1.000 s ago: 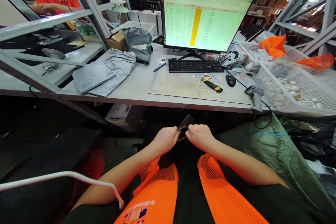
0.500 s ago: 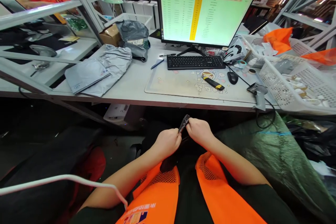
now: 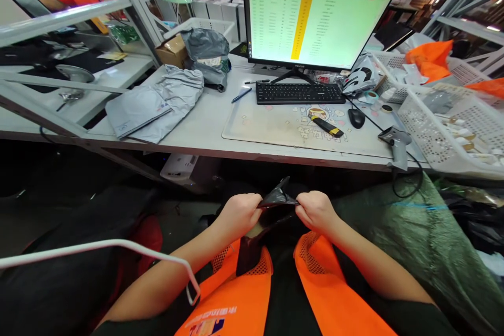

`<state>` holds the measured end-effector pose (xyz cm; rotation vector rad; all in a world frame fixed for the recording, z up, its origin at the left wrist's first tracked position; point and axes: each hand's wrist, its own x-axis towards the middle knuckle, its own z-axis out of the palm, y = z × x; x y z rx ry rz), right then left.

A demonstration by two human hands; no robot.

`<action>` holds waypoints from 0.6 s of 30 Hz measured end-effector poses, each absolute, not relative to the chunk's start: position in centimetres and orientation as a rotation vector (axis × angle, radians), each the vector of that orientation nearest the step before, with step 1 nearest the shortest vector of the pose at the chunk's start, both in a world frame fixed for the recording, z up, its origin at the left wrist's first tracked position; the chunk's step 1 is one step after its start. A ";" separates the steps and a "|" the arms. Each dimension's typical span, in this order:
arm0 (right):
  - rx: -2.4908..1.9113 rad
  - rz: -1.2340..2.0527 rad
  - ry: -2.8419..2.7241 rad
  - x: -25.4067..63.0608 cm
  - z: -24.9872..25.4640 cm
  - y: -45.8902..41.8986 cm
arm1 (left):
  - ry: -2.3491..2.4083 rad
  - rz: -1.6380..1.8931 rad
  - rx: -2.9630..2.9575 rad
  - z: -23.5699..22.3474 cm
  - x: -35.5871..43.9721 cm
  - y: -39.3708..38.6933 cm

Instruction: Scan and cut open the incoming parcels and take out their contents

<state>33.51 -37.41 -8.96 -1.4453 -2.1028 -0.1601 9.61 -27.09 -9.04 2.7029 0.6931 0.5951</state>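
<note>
A black plastic bag [image 3: 279, 197] is stretched between my two hands, below the desk's front edge and above my lap. My left hand [image 3: 241, 214] is closed on one side of its rim. The other side is gripped in my right hand [image 3: 316, 212]. Between them a corner of the plastic stands up in a point, and the bag's mouth gapes slightly. Its lower part hangs dark against my clothes, so its outline there is hard to make out.
On the desk [image 3: 189, 142] stand a monitor [image 3: 323, 16], a keyboard [image 3: 300, 93], a mouse [image 3: 356, 117], a yellow-black utility knife [image 3: 326, 126] and a barcode scanner [image 3: 397, 146]. Grey mailing bags [image 3: 157, 102] lie left, a white basket [image 3: 423, 131] right. A green sack [image 3: 388, 226] bulges beside my right arm.
My hands have moved apart, the right one shifting right and slightly down. The bag, bunched narrow before, is now spread wider between them. The view has shifted slightly.
</note>
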 end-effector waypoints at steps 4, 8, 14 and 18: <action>-1.355 -0.013 -2.130 32.3 -8.5 -35.7 | 0.665 0.879 2.741 -8.0 12.1 -26.4; -1.339 0.082 -2.182 31.9 -6.3 -34.5 | 0.439 1.103 2.868 -5.9 13.1 -25.0; -1.421 0.068 -2.234 33.1 -4.5 -34.7 | 0.399 0.606 2.445 -2.5 11.4 -24.8; -1.322 0.175 -2.258 33.3 -4.6 -34.6 | 0.570 0.388 1.761 -2.9 11.7 -25.0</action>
